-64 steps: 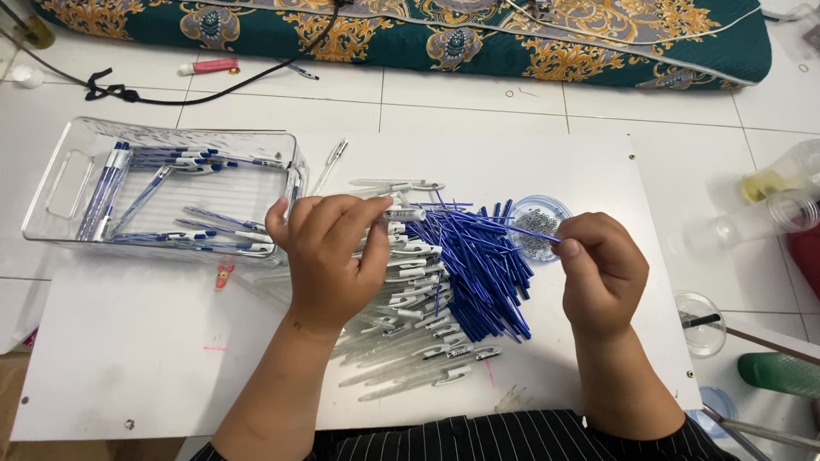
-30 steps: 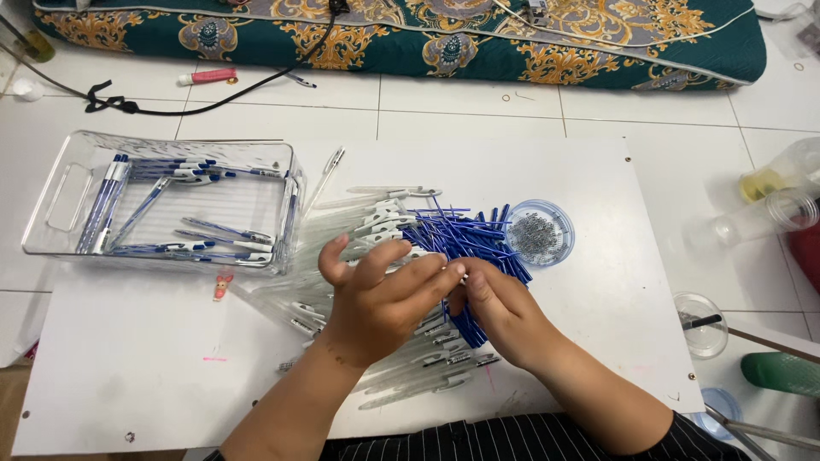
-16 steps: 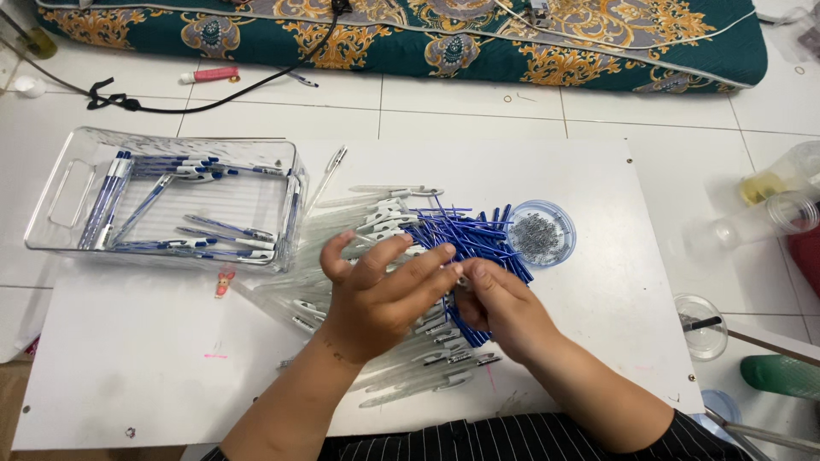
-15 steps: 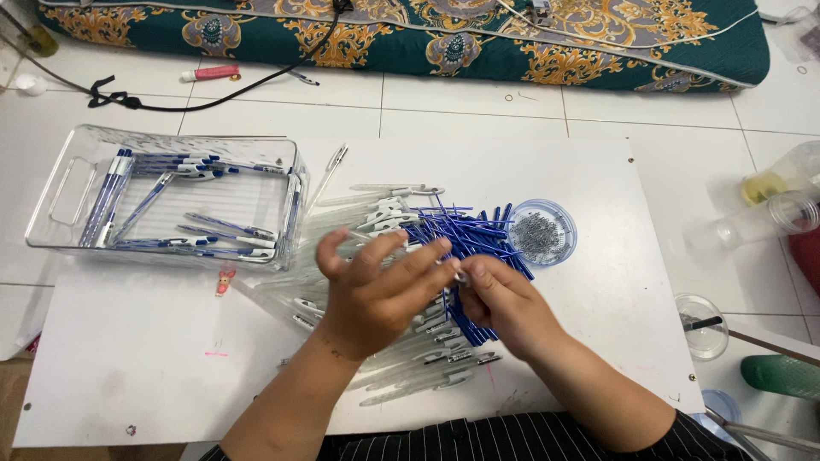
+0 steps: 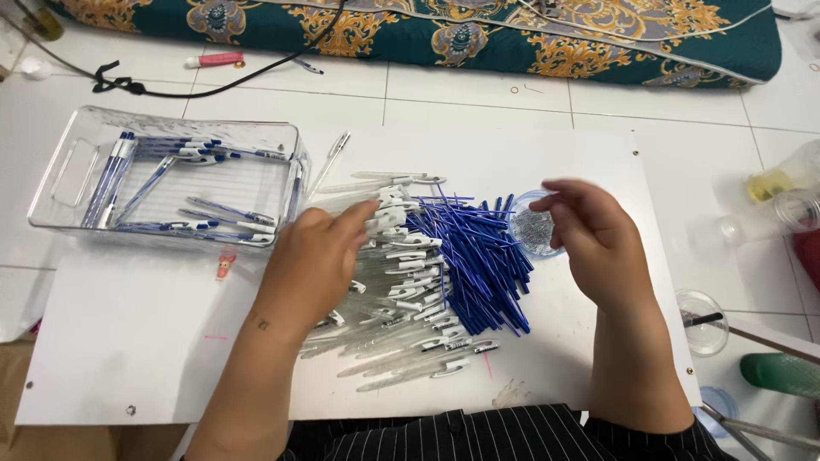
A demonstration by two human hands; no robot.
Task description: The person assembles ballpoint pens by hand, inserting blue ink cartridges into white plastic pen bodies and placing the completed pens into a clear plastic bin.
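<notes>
Both hands have split apart since half a second ago, when they met over the middle of the pile. Left hand (image 5: 312,260) now sits palm down on the heap of clear pen barrels (image 5: 389,299), forearm coming up from bottom edge, wrist straight. Its fingers (image 5: 354,218) stretch forward, loosely spread, tips touching the white clips at the top of the heap; blurred, cannot tell if they pinch one. Right hand (image 5: 598,243) is lifted off the worktop (image 5: 128,341), back of hand to camera, forearm rising from lower right. Fingers (image 5: 559,192) curl inward, half closed, tips hovering over the small round dish of springs (image 5: 534,230); nothing visibly gripped, blur hides detail.

Blue refills (image 5: 478,256) lie fanned in a pile between the two hands, touching the barrels on their left side and just beside the dish. Clear plastic tray (image 5: 68,171) stands at upper left, partly on the worktop, with several assembled blue pens (image 5: 162,175) inside. Patterned teal mattress (image 5: 478,34) runs along the top; black cable (image 5: 213,81) lies on the tiled floor before it.
</notes>
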